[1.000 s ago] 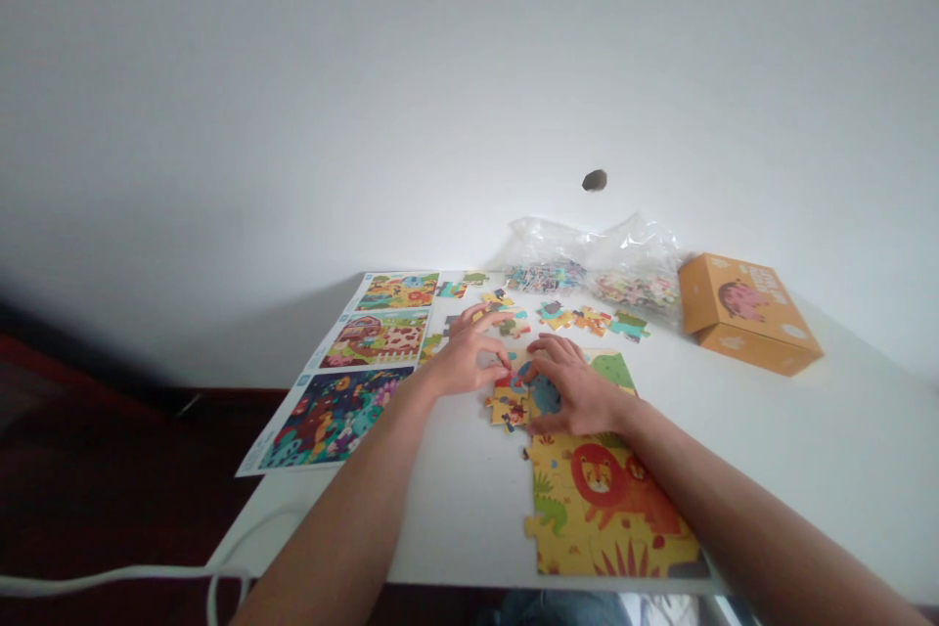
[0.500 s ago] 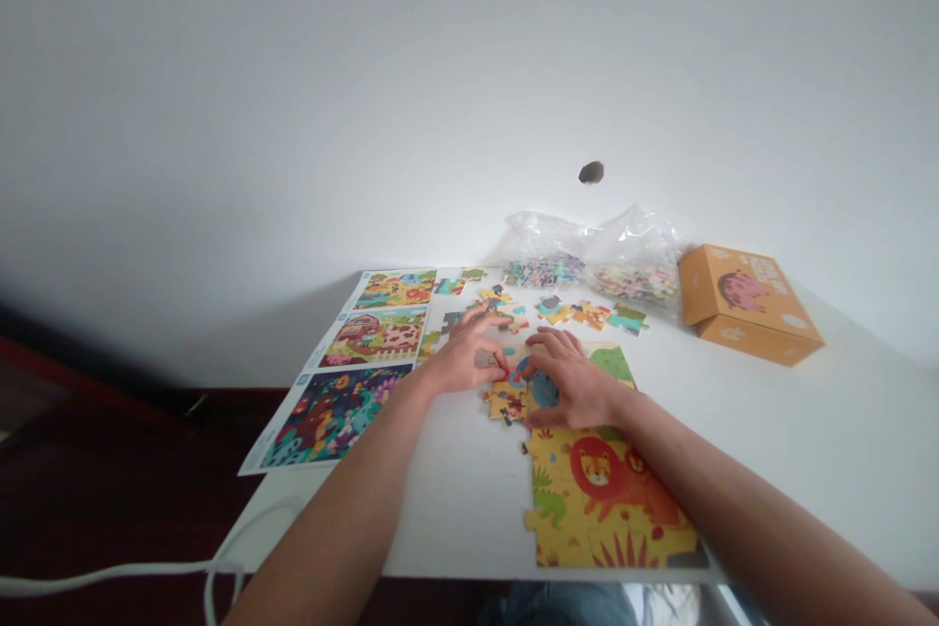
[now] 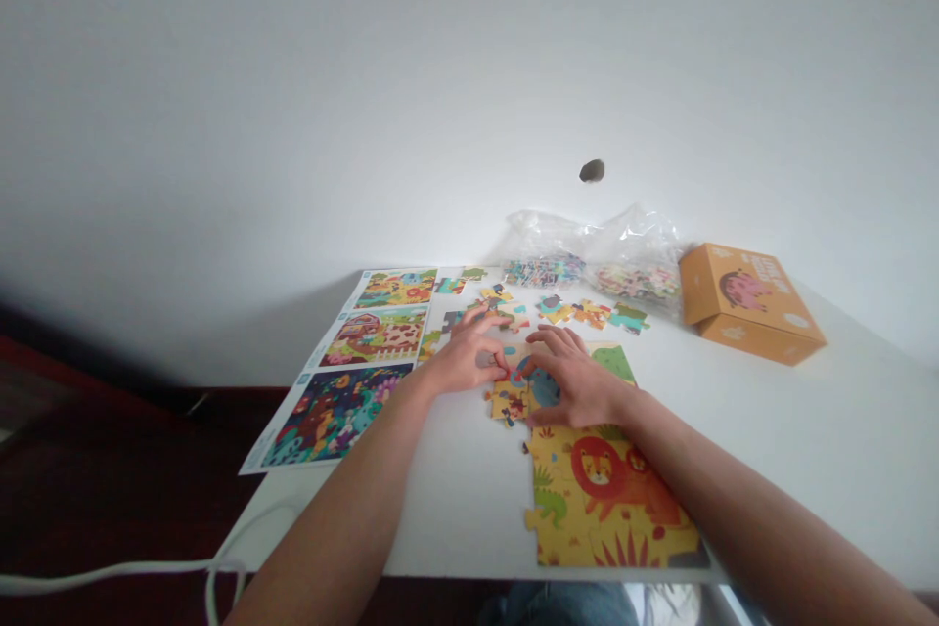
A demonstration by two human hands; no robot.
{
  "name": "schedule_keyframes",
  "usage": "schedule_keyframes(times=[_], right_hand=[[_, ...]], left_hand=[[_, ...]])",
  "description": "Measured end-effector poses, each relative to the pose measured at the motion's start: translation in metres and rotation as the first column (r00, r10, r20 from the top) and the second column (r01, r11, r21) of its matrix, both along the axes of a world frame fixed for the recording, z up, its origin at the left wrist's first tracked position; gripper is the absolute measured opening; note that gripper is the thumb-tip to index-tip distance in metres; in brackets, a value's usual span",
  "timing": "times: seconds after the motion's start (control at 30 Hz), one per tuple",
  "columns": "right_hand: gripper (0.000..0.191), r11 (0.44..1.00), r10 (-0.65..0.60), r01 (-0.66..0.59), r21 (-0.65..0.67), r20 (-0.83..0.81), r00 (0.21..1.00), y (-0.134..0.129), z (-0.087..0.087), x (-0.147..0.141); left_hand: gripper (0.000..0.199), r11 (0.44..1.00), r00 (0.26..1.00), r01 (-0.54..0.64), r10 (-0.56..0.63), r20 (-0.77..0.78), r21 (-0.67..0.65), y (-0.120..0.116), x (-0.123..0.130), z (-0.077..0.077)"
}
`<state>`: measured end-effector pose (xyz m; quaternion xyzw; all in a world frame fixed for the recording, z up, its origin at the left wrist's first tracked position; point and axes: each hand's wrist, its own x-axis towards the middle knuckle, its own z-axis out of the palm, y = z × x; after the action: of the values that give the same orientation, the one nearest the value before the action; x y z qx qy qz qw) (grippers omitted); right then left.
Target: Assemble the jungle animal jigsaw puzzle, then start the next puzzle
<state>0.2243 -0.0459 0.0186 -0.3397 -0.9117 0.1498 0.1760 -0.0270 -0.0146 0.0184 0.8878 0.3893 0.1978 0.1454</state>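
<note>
Wall: a plain white wall [image 3: 469,68] fills the far view, with a small dark hole [image 3: 592,171] in it.

Surface: a white table [image 3: 807,469] carries everything; a white cable [image 3: 110,579] runs along its near left corner.

Left hand: my left hand [image 3: 466,357] lies palm down, fingers spread, its fingertips at the left side of the jigsaw cluster. Whether they pinch a piece, I cannot tell.

Right hand: my right hand [image 3: 576,381] is open and curved over the right side of the same cluster, not closed on anything visible.

Jigsaw cluster: this cluster [image 3: 509,401] of yellow and blue pieces sits mid-table between my hands, partly hidden by them.

Lion section: an assembled lion section [image 3: 602,499] lies just nearer me, close to the table's near edge.

Loose pieces: scattered jigsaw pieces [image 3: 579,313] lie beyond my hands.

Supplies: two clear plastic bags [image 3: 631,254] of pieces rest at the far edge; an orange cardboard box [image 3: 748,305] sits far right.

Reference: a printed picture sheet [image 3: 330,416] lies left, showing three scenes.

Step in hand (judgement): fitting pieces together.

Next move calls for (judgement): aligning the tabs and seating the cluster against the lion section.
</note>
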Motion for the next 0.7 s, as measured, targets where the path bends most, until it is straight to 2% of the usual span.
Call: schedule_keyframes(times=[0.43,0.7], right_hand=[[0.048,0.999,0.038,-0.037,0.019,-0.049,0.998,-0.001,0.006,0.003],[0.059,0.989,0.145,-0.141,0.036,-0.142,0.979,-0.005,0.02,0.004]], left_hand=[[0.004,0.999,1.0,0.024,-0.024,0.001,0.031,-0.001,0.001,-0.001],[0.015,0.997,0.996,0.079,-0.079,0.041,0.009,-0.001,0.004,-0.005]])
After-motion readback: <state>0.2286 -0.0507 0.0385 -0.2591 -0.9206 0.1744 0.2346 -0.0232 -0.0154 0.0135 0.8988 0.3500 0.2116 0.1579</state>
